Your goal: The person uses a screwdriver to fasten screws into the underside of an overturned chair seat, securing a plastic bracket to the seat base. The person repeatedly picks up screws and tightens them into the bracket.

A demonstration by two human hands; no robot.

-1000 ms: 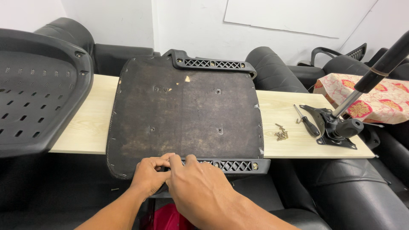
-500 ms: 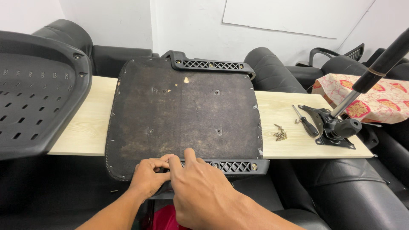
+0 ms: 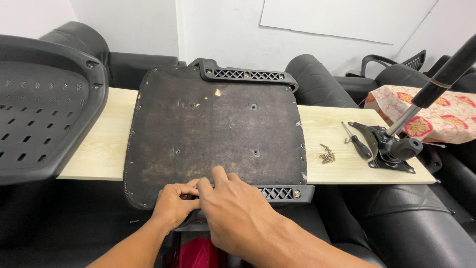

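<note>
Office used as a makeshift furniture-assembly spot: pale wood desk [image 3: 342,164] against a white wall with whiteboard [image 3: 347,17], ringed by black office chairs [image 3: 317,74]. Loose chair parts on it: upturned seat base [image 3: 218,129], gas-lift mechanism [image 3: 396,144], screws [image 3: 327,155], screwdriver [image 3: 358,141].

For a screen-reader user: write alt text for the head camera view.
Two bare hands, the left hand and right hand, press together on the near edge of an upturned chair seat base lying across a pale wooden board. To the right lie loose screws, a screwdriver and a chair mechanism; a black backrest sits left.
</note>
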